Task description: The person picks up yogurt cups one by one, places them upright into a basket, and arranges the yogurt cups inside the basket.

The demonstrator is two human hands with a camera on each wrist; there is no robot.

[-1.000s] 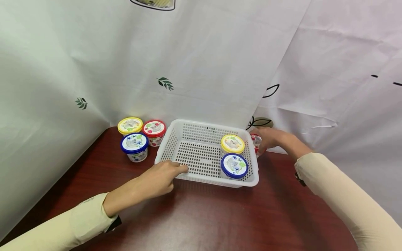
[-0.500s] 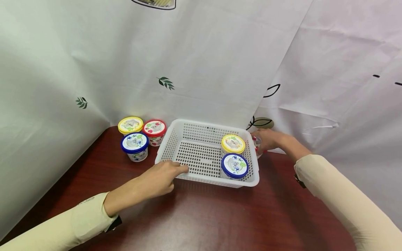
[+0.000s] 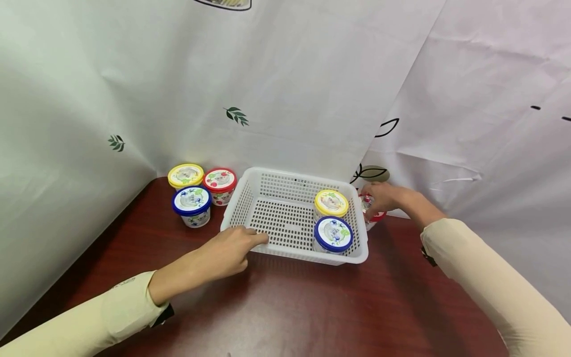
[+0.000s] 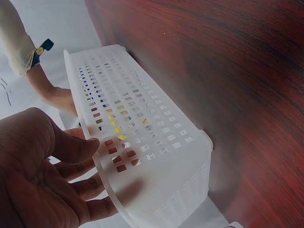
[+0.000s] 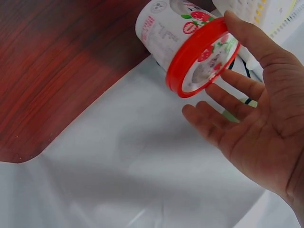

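My left hand [image 3: 229, 250] pinches the near left rim of a white perforated plastic basket [image 3: 285, 255], thumb outside and fingers inside. Within the basket's right end, a yellow-lidded tub [image 3: 331, 202] stands behind a blue-lidded tub [image 3: 333, 234]. Just right of the basket, my right hand [image 3: 384, 197] holds a red-lidded tub [image 5: 190, 52] with strawberry prints by its lid. In the right wrist view the thumb and two fingertips meet the lid's rim, while the other fingers stay off it. The tub stands on the table, partly hidden by the hand in the head view.
Left of the basket sit three more tubs: one with a yellow lid [image 3: 185, 174], one with a red lid [image 3: 220, 180] and one with a blue lid [image 3: 192, 201]. A white printed curtain [image 3: 285, 89] hangs behind the dark red wooden table [image 3: 303, 307].
The red-lidded tub at my right hand has shifted slightly right, and more of its lid shows. My left hand and the basket stay in place.
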